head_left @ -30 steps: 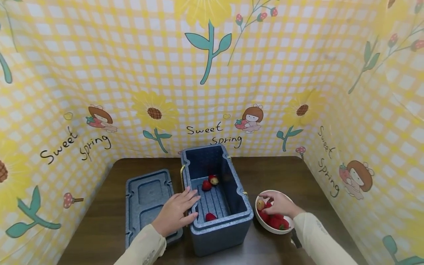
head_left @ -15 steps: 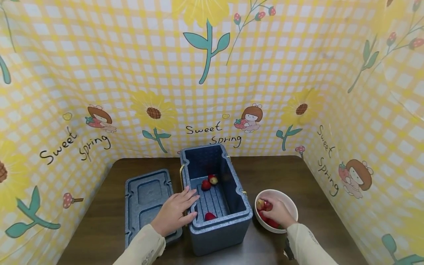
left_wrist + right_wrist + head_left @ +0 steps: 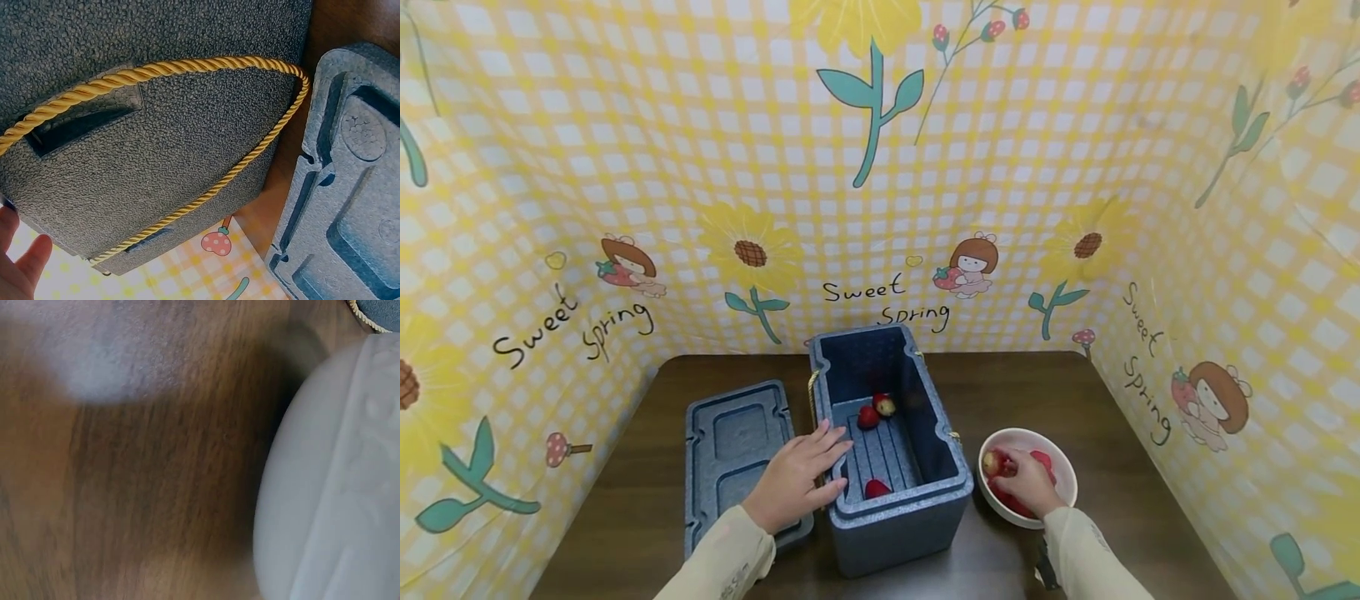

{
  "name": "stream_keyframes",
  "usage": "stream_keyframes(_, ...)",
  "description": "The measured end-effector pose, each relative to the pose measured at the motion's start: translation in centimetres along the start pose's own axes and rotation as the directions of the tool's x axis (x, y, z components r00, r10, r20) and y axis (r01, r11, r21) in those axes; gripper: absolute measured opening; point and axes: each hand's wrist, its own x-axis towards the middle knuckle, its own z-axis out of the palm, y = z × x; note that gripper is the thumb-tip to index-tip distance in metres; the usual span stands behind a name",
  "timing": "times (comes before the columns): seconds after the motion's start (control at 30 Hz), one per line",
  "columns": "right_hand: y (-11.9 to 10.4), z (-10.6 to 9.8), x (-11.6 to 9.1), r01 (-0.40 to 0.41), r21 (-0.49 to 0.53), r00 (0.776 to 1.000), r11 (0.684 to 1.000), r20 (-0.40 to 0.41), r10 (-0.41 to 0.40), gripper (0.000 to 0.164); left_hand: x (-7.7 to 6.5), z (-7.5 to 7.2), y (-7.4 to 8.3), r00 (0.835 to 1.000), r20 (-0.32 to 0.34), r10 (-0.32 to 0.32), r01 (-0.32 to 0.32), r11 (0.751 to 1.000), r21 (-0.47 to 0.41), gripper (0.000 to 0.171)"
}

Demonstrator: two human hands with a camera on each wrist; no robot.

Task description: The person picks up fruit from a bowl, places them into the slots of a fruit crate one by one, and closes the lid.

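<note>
inside the white bowl (image 3: 1067, 479), the right hand (image 3: 1032, 483) reaches among red fruits (image 3: 1041, 457); i cannot tell whether its fingers pinch one. the left hand (image 3: 801, 475) rests on the box rim (image 3: 910, 507), fingers slightly apart. picking seems underway; lifting would call for a sure pinch.

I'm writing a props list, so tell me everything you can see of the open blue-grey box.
The box is long and deep, speckled blue-grey, and looks like rigid foam. It has a grooved floor, a notched rim and a twisted yellow rope along its left side. It stands upright on the wooden table, its lid off beside it. Three red fruits show inside; the left hand rests on its left rim.
</note>
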Motion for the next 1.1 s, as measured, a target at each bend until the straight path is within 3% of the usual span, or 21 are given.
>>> stream_keyframes(0.37,-0.3,0.4,1.0,0.053,-0.143,0.997,0.988,-0.039,-0.059,0.033,0.0,-0.2,0.1,0.999,0.032,-0.032,0.033,0.999,-0.021,0.048)
stream_keyframes(0.7,0.2,0.9,1.2,-0.044,-0.118,0.998,0.992,0.029,0.048,0.038,-0.3,0.3,0.2,1.000,-0.002,0.013,-0.013,1.000,-0.015,0.048)
stream_keyframes(1.1,1.0,1.1,1.6,-0.122,-0.017,0.988,0.992,0.093,0.123,0.045,-0.2,0.0,0.2,1.000,0.007,-0.007,0.007,1.000,-0.019,0.048)
